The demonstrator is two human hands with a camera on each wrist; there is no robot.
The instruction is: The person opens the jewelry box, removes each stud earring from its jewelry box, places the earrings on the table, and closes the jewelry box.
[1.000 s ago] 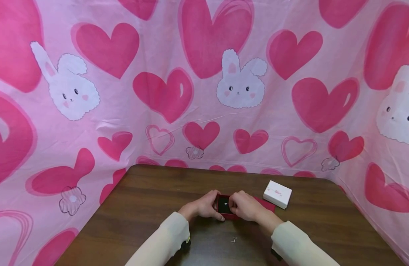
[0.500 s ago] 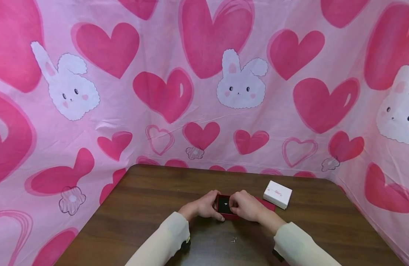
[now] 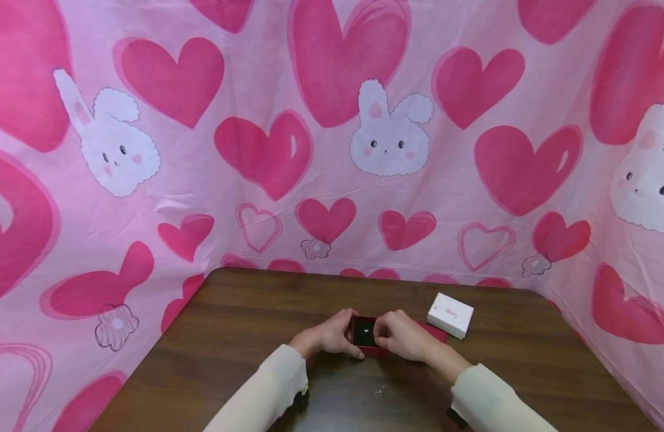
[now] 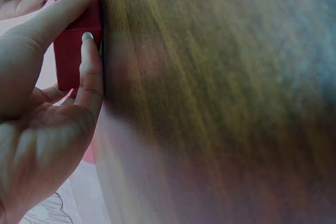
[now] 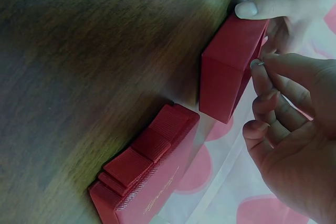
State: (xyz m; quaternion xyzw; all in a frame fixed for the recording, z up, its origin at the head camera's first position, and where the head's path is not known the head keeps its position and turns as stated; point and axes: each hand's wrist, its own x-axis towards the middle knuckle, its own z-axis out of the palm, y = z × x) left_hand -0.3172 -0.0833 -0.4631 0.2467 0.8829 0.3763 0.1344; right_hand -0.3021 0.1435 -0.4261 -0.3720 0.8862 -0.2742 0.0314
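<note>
My left hand [image 3: 334, 333] holds the left end of a small red jewellery box [image 5: 226, 59], thumb along its near side in the left wrist view. A black insert [image 3: 360, 339] fills the box, and a small silvery star-like ornament [image 3: 366, 330] shows on it. At the box's right end my right hand [image 3: 399, 335] has thumb and index finger together over the rim. A tiny silvery piece [image 5: 260, 64] glints at those fingertips in the right wrist view; its kind is too small to tell. Its other fingers are loosely curled.
A red lid with a ribbon bow [image 5: 142, 153] lies just right of the box. Behind it is a white box [image 3: 450, 315] with pink print. Several tiny silvery pieces [image 3: 380, 390] lie on the brown wooden table [image 3: 245, 324] nearer the person. A pink heart-print cloth hangs behind.
My right hand has shifted slightly to the right, and its sleeve has moved down and right. My left hand and the red box stay in place.
</note>
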